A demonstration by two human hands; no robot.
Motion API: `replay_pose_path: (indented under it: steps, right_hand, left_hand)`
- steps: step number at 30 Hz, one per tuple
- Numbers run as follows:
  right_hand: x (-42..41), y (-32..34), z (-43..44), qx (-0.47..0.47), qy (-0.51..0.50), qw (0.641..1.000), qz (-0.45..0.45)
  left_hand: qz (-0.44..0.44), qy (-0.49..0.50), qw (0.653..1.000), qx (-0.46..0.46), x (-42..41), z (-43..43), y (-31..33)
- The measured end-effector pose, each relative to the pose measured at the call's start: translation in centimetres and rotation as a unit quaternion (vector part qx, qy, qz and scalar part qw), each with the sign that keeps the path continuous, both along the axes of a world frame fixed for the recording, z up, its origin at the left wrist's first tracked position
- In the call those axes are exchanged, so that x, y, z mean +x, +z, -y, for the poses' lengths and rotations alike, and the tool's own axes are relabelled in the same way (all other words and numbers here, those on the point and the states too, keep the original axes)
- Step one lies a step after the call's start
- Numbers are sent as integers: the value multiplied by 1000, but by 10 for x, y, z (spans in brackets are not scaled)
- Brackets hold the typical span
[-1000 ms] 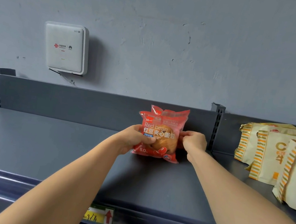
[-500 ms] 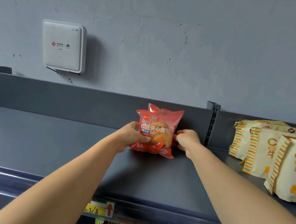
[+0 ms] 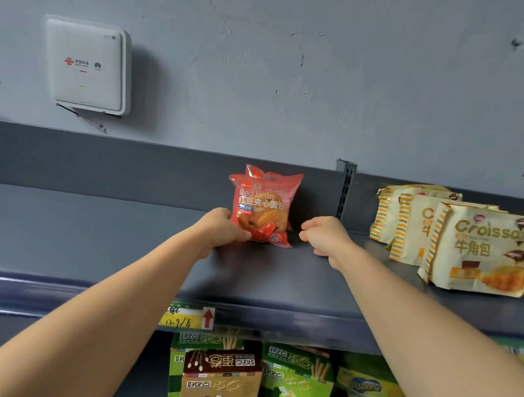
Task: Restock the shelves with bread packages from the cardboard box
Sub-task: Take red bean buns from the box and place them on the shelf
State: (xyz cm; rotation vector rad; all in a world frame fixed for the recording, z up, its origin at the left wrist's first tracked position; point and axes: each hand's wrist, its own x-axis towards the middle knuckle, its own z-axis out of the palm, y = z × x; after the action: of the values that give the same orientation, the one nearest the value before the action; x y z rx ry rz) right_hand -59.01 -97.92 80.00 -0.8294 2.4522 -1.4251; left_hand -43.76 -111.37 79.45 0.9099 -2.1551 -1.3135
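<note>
Overhead, a grey wall rises beyond a person's fingers, above a dark top shelf that lies mostly bare to the left of them. Croissant packs stand well to the right of the right hand's fingers, and biscuit-stick boxes sit on the level below the wrists. A white wall unit hangs up and left of the left hand's fingers. One red bean bread package stands upright near the back panel, between the two hands; a second red pack appears to stand directly behind it. The left hand grasps its lower left corner, while the right hand, just beside the package but apart, is curled on nothing. Restocking looks barely begun: much shelf is unfilled, and the cardboard box is out of view.
</note>
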Motion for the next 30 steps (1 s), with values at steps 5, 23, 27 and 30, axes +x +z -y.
replay_pose_path:
  steps: [5,23,27,30]
  right_hand:
    - [19,-5,-34,19,6,999,-46]
    - [146,-44,-270,-29,-64,988,-139]
    - [173,-62,-315,-43,-80,986,-139]
    - [190,-75,-343,-42,-105,983,-142]
  left_hand:
    - [16,-5,998,-60,27,-38,4]
    - [-7,-54,955,-293,110,-261,-36]
    - [-10,-79,943,-323,126,-295,-50]
    - [-13,-107,933,-343,133,-313,-61]
